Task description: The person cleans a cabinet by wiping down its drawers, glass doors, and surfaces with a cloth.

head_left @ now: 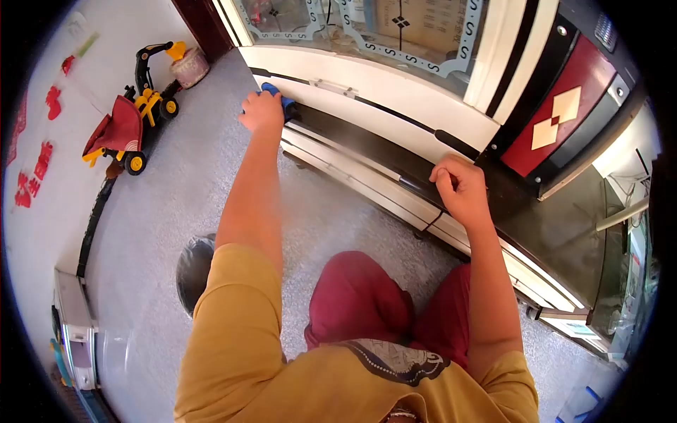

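My left hand (pixel 261 111) is closed on a blue cloth (pixel 286 103) at the left end of the dark shelf (pixel 352 141) of a white cabinet. Part of the cloth shows beyond my fingers, against the cabinet. My right hand (pixel 460 189) is curled into a loose fist over the shelf's right part, with nothing visible in it. Just left of that fist, a dark strip with a pale, shiny end (pixel 416 185) lies along the shelf; I cannot tell whether it is an object or a reflection. White drawer fronts (pixel 352 173) run below the shelf.
A toy digger (pixel 134 123) stands on the grey floor at the left, near a round tub (pixel 190 68). A dark bin (pixel 194 275) is beside my left arm. Patterned glass (pixel 402 35) rises above the cabinet; a red and black panel (pixel 570 106) stands at the right.
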